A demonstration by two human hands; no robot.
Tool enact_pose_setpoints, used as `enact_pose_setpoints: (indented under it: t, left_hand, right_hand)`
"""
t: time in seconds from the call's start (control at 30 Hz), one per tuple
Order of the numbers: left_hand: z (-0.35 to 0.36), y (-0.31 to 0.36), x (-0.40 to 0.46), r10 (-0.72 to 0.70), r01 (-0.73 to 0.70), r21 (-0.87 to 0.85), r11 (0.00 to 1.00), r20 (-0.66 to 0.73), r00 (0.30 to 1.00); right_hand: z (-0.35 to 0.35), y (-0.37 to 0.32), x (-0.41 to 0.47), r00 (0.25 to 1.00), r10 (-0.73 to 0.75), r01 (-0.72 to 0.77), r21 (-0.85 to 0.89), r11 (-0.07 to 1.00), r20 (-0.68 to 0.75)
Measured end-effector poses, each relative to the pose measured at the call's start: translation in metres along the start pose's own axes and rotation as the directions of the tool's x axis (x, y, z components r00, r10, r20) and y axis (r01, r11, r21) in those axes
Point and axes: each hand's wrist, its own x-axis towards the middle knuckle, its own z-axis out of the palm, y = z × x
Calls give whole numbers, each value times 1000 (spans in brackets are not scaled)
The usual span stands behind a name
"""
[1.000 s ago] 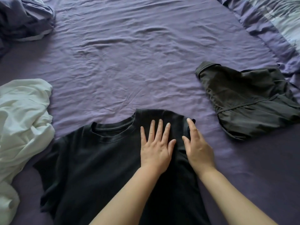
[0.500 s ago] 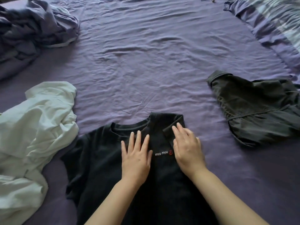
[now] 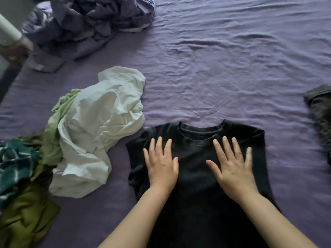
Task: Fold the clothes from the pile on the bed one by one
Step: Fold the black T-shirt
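Hands lie flat on the black shirt (image 3: 200,176) in the lower centre of the frame: left hand (image 3: 162,166) and right hand (image 3: 234,169), fingers straight and spread, gripping nothing. The right side looks already folded in. If the palms slide while smoothing, the folded edge may shift, and the white garment (image 3: 100,126) just beside at left could get caught.

No readable text, label or brand anywhere
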Motion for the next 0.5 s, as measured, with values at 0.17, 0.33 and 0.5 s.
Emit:
enact_pose_setpoints:
  t: [0.17, 0.33, 0.5]
  left_hand:
    - [-23, -59, 17, -362, 353, -211, 912, -6, 932]
    - [-32, -87, 38, -415, 410, -195, 891, 14, 910]
    - [-43, -91, 30, -443, 373, -454, 809, -55, 895]
  right_hand:
    - [2, -86, 16, 967, -244, 243, 19, 970, 75]
    - [17, -125, 33, 920, -339, 342, 17, 939, 196]
    - [20, -132, 36, 932, -261, 275, -18, 961, 252]
